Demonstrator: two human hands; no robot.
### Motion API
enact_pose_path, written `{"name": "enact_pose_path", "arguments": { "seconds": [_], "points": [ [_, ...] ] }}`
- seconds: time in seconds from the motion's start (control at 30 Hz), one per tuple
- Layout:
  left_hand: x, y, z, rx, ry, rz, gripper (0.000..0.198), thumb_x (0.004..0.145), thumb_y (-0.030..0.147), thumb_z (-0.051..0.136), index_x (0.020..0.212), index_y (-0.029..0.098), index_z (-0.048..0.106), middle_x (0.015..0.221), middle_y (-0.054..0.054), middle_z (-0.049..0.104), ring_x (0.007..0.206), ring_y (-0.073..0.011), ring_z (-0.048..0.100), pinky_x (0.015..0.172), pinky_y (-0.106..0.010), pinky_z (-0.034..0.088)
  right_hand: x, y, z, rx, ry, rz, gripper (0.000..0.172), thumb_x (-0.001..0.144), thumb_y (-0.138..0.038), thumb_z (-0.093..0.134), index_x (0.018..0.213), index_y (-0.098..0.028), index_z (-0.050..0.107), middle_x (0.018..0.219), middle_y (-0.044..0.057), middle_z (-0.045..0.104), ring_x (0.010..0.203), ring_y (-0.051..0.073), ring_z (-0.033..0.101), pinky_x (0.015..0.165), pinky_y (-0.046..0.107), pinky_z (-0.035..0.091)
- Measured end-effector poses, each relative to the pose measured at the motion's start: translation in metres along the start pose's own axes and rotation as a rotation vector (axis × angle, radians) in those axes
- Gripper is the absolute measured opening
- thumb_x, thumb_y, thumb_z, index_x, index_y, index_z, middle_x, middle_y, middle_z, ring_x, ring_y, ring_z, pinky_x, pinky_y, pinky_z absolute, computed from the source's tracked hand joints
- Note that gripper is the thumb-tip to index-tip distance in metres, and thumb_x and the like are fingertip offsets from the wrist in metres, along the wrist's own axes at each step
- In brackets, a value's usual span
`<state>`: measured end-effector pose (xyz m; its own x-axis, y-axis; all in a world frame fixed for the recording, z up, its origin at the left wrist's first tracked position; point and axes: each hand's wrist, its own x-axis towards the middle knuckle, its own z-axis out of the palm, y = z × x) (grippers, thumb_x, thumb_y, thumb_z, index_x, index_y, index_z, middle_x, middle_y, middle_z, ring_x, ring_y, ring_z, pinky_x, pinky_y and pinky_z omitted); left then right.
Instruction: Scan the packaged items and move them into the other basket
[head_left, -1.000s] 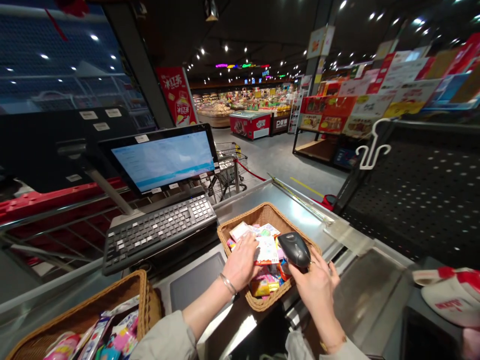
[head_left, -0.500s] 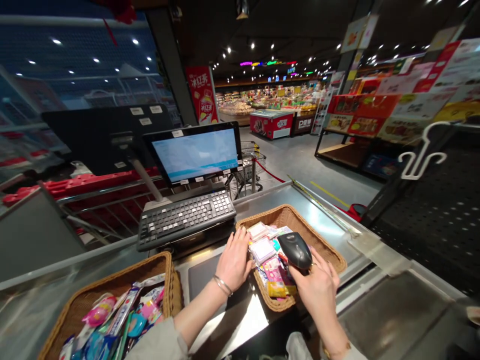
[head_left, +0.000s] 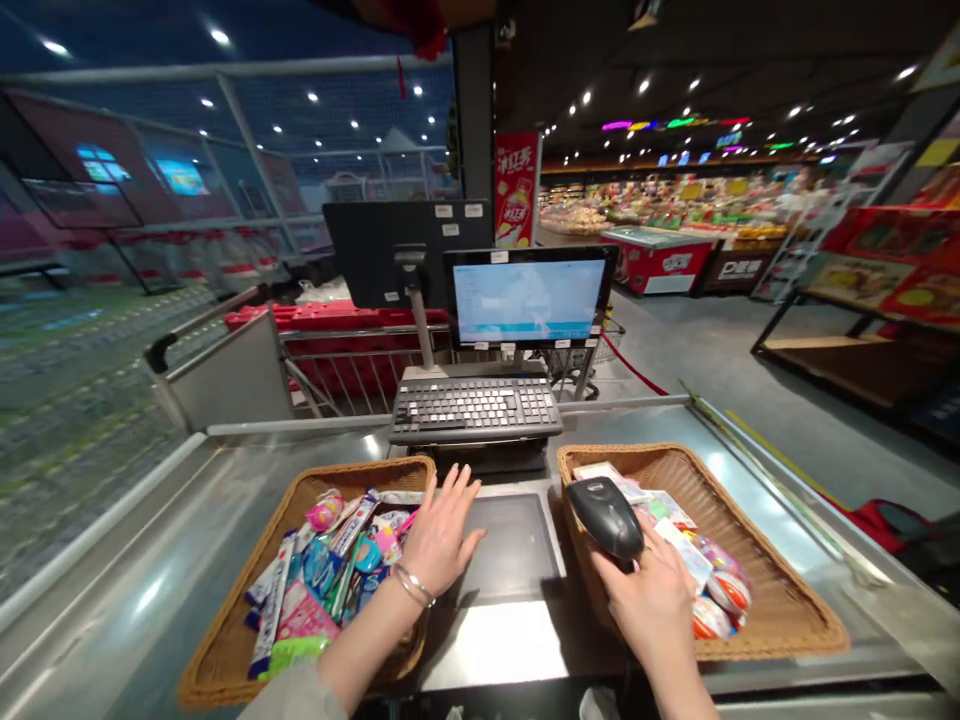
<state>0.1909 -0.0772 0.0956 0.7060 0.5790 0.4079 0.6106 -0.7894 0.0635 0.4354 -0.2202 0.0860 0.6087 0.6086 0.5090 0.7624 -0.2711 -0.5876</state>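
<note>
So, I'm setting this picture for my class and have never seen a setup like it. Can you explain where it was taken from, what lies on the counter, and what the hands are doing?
This view comes from one camera worn on a person's head, looking forward and down, so both arms enter from the bottom. The person is at a shop checkout. On the steel counter sit two wicker baskets. The left basket is full of colourful sweet packets; the right basket holds packets and shiny egg-shaped sweets. The right hand holds a black handheld barcode scanner. The left hand is open and holds nothing, beside the left basket's rim. Ahead stand a keyboard and a screen.
</note>
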Motion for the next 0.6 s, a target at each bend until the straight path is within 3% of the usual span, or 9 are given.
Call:
{"name": "enact_pose_path", "arguments": {
  "seconds": [0.33, 0.6],
  "points": [
    [-0.102, -0.091, -0.007, 0.159, -0.02, -0.268, 0.053, 0.088, 0.032, 0.053, 0.138, 0.016, 0.046, 0.149, -0.017, 0.044, 0.143, -0.0306, 0.034, 0.116, -0.057, 0.028, -0.021, -0.05, 0.05, 0.05, -0.2, -0.142, 0.038, 0.076, -0.049, 0.054, 0.085, -0.018, 0.074, 0.112, 0.016, 0.07, 0.116, 0.033, 0.058, 0.101, 0.05, 0.038],
    [-0.14, -0.126, -0.002, 0.141, -0.127, -0.314, 0.059, 0.083, 0.031, 0.057, 0.139, 0.016, 0.046, 0.151, -0.017, 0.042, 0.145, -0.0296, 0.031, 0.117, -0.056, 0.027, -0.037, -0.073, 0.072, 0.072, -0.232, -0.22, 0.035, 0.075, -0.048, 0.055, 0.08, -0.02, 0.074, 0.106, 0.013, 0.073, 0.112, 0.031, 0.06, 0.099, 0.048, 0.038]
  ]
}}
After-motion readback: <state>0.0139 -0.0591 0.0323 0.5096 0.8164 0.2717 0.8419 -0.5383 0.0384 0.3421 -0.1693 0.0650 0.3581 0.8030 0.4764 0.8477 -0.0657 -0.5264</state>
